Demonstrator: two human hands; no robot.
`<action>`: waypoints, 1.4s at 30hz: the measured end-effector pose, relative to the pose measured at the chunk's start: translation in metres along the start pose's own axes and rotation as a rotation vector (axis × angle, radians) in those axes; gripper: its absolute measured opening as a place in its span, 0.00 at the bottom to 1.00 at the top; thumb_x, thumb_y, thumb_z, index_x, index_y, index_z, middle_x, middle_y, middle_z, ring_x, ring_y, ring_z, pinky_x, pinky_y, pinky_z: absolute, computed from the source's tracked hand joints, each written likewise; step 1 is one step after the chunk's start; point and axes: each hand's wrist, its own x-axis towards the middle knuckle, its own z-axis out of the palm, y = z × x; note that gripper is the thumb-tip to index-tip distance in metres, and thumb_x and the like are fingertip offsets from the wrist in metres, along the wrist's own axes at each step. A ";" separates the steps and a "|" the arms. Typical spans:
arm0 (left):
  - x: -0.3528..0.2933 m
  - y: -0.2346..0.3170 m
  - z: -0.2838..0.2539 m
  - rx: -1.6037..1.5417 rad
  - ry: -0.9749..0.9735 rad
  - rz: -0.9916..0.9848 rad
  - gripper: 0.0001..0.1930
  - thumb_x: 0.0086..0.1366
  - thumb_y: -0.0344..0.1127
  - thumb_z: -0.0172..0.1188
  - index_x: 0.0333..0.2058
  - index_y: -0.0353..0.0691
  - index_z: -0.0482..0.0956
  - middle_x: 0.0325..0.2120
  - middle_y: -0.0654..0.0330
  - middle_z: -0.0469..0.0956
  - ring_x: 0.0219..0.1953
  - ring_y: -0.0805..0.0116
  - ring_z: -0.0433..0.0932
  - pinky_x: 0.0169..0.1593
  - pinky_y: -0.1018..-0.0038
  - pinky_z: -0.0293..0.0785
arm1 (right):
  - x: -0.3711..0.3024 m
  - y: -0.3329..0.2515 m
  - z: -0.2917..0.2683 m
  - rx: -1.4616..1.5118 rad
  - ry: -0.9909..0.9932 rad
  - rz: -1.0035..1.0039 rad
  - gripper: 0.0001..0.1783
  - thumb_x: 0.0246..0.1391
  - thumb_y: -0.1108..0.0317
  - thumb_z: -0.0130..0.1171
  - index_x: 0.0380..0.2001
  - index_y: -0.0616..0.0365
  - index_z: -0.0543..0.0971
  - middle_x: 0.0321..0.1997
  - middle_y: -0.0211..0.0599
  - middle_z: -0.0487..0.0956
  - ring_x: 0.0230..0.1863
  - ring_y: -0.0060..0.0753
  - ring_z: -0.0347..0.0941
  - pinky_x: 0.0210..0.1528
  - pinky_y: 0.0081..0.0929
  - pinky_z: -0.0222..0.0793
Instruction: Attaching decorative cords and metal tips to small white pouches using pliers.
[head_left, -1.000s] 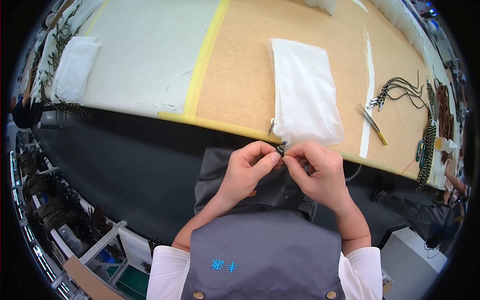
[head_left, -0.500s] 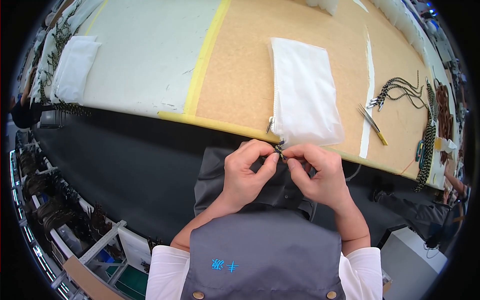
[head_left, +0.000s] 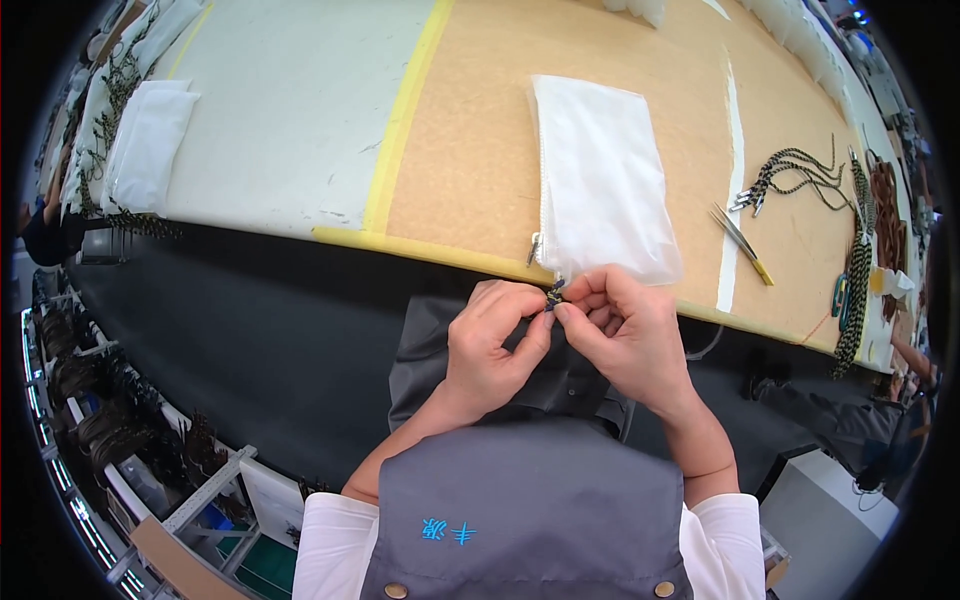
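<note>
Between my fingertips, just off the table's front edge, is a short knotted cord, dark with yellowish flecks. My left hand pinches it from the left with thumb and forefinger. From the other side my right hand grips it too, thumb and fingers pressed together. The cord sits at the near corner of a white translucent zippered pouch, which lies flat on the table. A metal zipper pull hangs at the pouch's left near edge. My fingers partly cover the knot.
Tweezers with yellow handles lie right of the pouch. Beyond them are loose patterned cords with metal tips, a long cord bundle and teal-handled snips. White folded pouches rest at the far left. Yellow tape lines the table edge.
My right thumb and fingers have drawn in closer around the knot, and the right hand has turned slightly. My left hand stays nearly in place. The cord is more exposed now.
</note>
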 end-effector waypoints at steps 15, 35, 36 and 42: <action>-0.007 0.000 -0.002 -0.445 -0.032 -0.390 0.05 0.68 0.27 0.61 0.37 0.30 0.80 0.33 0.60 0.80 0.35 0.74 0.78 0.40 0.79 0.74 | -0.023 0.041 0.036 0.279 0.142 -0.142 0.13 0.57 0.73 0.66 0.46 0.62 0.81 0.43 0.37 0.82 0.45 0.26 0.79 0.44 0.22 0.76; -0.015 0.003 0.026 -0.661 -0.139 -0.393 0.09 0.71 0.26 0.55 0.46 0.28 0.79 0.46 0.57 0.78 0.47 0.71 0.77 0.53 0.76 0.72 | -0.037 0.068 -0.013 0.468 -0.169 0.155 0.13 0.63 0.61 0.61 0.39 0.62 0.81 0.29 0.33 0.82 0.29 0.24 0.77 0.36 0.25 0.74; -0.014 0.003 0.026 -0.663 -0.140 -0.394 0.09 0.71 0.26 0.55 0.46 0.28 0.79 0.46 0.57 0.78 0.47 0.71 0.77 0.53 0.76 0.72 | -0.039 0.060 -0.022 0.042 -0.066 0.021 0.13 0.62 0.62 0.62 0.38 0.63 0.81 0.28 0.36 0.83 0.29 0.25 0.79 0.35 0.26 0.75; -0.009 0.000 0.018 -0.764 -0.187 -0.567 0.11 0.72 0.29 0.56 0.47 0.30 0.80 0.44 0.55 0.83 0.47 0.75 0.77 0.54 0.77 0.70 | -0.020 0.053 -0.100 -0.292 0.668 -0.130 0.07 0.62 0.71 0.60 0.38 0.64 0.82 0.29 0.32 0.81 0.30 0.21 0.73 0.33 0.21 0.67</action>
